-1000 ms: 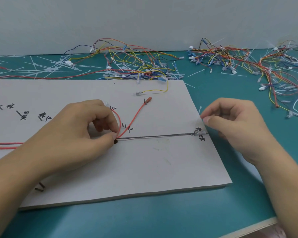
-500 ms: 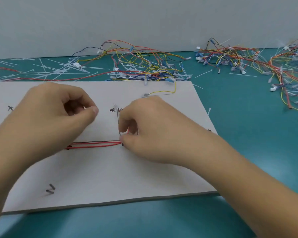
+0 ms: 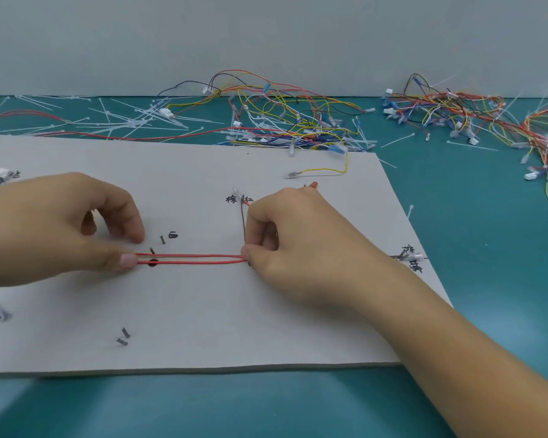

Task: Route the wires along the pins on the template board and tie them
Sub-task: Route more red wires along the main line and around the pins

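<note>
A grey template board lies on the teal table, with small metal pins and black handwritten marks. A bundle of red wires runs straight across its middle. My left hand pinches the bundle's left end between thumb and fingers, beside a pin. My right hand pinches the right end, where a grey wire turns up toward a white terminal. A red terminal peeks out behind my right hand. Another white terminal sits at the board's right edge.
Tangled coloured wire harnesses lie behind the board and another heap at the far right. Loose white cable ties are scattered at the back left. A yellow wire trails onto the board. Two pins stand near the front.
My right hand came from the board's right edge to the wire bend. My left hand slid left along the red wires, and the bundle now lies straight between both hands.
</note>
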Available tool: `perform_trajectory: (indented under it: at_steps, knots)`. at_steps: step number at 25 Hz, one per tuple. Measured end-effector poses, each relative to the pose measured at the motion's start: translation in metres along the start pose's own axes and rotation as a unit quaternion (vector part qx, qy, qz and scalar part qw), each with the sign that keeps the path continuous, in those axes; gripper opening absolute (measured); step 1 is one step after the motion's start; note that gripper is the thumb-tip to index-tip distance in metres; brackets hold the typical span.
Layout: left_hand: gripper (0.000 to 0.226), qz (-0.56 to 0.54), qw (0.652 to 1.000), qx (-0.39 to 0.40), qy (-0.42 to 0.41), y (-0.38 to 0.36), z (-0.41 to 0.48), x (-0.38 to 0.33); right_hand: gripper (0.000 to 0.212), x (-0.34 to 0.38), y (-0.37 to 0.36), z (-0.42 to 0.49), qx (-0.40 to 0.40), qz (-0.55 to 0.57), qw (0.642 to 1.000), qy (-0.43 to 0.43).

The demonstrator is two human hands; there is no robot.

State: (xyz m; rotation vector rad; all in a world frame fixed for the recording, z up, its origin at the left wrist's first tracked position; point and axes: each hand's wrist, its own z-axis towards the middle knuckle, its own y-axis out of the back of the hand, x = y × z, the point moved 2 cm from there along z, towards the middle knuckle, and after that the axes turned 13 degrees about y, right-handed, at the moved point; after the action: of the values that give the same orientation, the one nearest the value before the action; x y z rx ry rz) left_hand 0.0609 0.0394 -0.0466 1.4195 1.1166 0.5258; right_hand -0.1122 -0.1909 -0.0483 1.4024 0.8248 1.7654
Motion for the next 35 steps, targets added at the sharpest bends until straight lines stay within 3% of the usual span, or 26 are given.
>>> perform_trajectory:
  at_steps: [3, 7, 10, 15, 21, 23, 24, 26, 28, 32, 35]
  knots:
    - [0.041, -0.005, 1.0, 0.016, -0.012, 0.004, -0.004, -0.011, 0.012, 0.001, 0.001, 0.002, 0.002, -0.007, 1.0, 0.001]
    - [0.034, 0.018, 1.0, 0.004, -0.018, 0.0, -0.011, -0.028, 0.011, 0.001, 0.003, 0.0, 0.008, -0.013, 1.0, -0.003]
    - [0.016, 0.007, 0.999, -0.013, -0.029, -0.005, -0.017, -0.043, 0.012, -0.004, 0.01, -0.004, 0.007, -0.017, 1.0, -0.025]
    - [0.005, -0.032, 0.995, -0.048, -0.078, -0.02, -0.034, -0.084, 0.009, -0.018, 0.036, -0.018, 0.054, -0.072, 0.994, -0.057]
    - [0.014, 0.036, 0.972, -0.131, -0.193, -0.054, -0.046, -0.157, 0.013, -0.047, 0.087, -0.044, 0.165, -0.131, 0.964, -0.16]
    - [0.018, 0.035, 0.975, -0.122, -0.18, -0.062, -0.045, -0.164, 0.013, -0.051, 0.095, -0.047, 0.158, -0.131, 0.96, -0.19]
    - [0.02, 0.023, 0.978, -0.109, -0.177, -0.06, -0.046, -0.16, 0.013, -0.052, 0.097, -0.046, 0.119, -0.132, 0.966, -0.188]
    - [0.025, -0.037, 0.98, -0.075, -0.18, -0.049, -0.048, -0.145, 0.01, -0.047, 0.096, -0.04, -0.013, -0.116, 0.982, -0.15]
    - [0.024, -0.113, 0.981, -0.074, -0.142, -0.028, -0.047, -0.118, 0.003, -0.03, 0.08, -0.03, -0.076, -0.055, 0.993, -0.077]
    - [0.019, -0.091, 0.991, -0.096, -0.025, 0.024, -0.034, -0.052, 0.008, -0.007, 0.04, -0.021, 0.024, -0.001, 1.0, 0.011]
    - [0.056, -0.023, 0.999, -0.026, -0.013, 0.04, -0.03, -0.018, 0.01, -0.01, 0.034, -0.021, 0.072, -0.007, 0.997, 0.013]
